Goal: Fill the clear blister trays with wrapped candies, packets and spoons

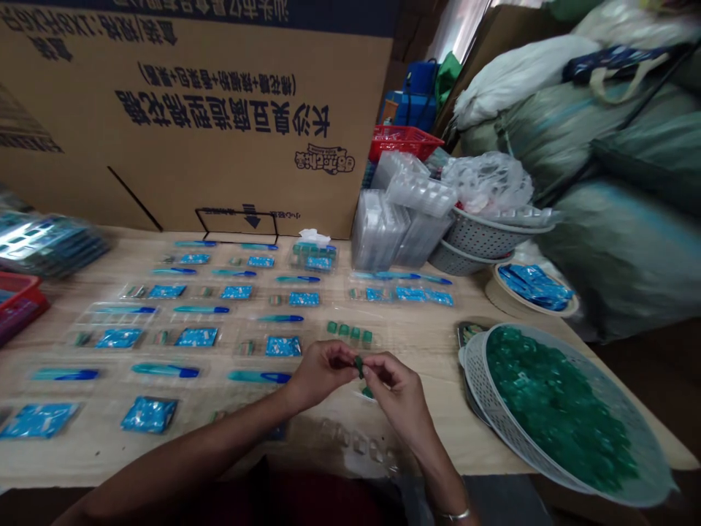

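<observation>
- A person's left hand (320, 374) and right hand (397, 394) pinched a green plastic piece (358, 367) left of a white mesh basket (507, 416).
- Blue sachets (197, 337) lay farther left of the basket.

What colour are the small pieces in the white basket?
The small pieces in the white basket are dark green, best seen in the head view.

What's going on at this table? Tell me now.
A person is pinching a small green piece between the left hand and the right hand. Beside them, a white perforated basket holds a heap of similar green pieces. Clear plastic blister trays lie in rows across the table, holding blue sachets and slim blue-and-teal sticks, and four green pieces sit in a row just ahead of the hands.
</observation>
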Available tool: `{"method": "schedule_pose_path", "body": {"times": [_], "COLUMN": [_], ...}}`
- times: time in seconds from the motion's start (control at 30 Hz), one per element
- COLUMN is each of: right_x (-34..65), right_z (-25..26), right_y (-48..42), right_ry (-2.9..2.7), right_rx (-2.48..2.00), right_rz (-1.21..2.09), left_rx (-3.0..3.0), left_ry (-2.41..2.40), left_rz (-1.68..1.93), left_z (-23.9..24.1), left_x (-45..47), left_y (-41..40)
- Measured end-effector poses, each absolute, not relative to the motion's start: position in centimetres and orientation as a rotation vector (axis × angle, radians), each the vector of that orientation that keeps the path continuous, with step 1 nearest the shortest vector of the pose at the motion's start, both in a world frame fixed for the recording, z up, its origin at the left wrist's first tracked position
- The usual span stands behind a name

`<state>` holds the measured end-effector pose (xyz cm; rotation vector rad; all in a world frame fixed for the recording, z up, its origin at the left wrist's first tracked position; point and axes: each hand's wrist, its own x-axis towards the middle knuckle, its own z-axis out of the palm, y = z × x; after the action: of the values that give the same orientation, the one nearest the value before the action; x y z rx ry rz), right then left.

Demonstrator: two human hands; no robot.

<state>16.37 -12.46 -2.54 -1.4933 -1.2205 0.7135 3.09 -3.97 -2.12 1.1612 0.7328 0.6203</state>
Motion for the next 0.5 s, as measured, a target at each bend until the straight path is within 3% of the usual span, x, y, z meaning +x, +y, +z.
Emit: {"method": "schedule_pose_path", "body": {"times": [0.5], "right_x": [16.0], "right_z": [-2.44], "right_y": [-12.26], "right_ry": [-1.387], "right_rx": [-1.594], "right_rz": [0.72], "left_rx": [1.463], "left_ry": [0.818], "left_rz": [0.625], "left_z": [-2.45], "left_x": [2.14], "left_y": [-4.28]}}
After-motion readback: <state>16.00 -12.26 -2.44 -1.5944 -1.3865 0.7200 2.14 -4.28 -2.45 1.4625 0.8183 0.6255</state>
